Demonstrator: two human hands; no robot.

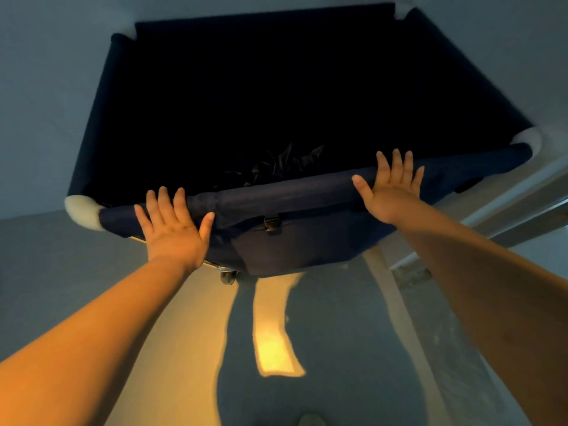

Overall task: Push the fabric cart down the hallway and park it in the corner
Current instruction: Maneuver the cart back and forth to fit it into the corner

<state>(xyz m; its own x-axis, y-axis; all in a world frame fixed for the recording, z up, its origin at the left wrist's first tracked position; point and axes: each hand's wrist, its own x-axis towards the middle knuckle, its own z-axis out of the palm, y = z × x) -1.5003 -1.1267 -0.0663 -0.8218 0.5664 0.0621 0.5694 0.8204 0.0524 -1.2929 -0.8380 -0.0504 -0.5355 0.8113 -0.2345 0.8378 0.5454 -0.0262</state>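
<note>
A large dark navy fabric cart with white padded corners fills the upper half of the head view. Its near rim runs across the middle, with a black buckle below it. My left hand lies flat against the near rim at the left, fingers spread. My right hand rests flat on the same rim at the right, fingers apart too. Neither hand curls around the rim. A crumpled black bag lies deep inside the cart. One caster shows under the near edge.
Pale walls stand close behind and to the left of the cart. A white door frame or baseboard runs along the right. The floor carries warm yellow light and my shadow. A shoe tip shows at the bottom.
</note>
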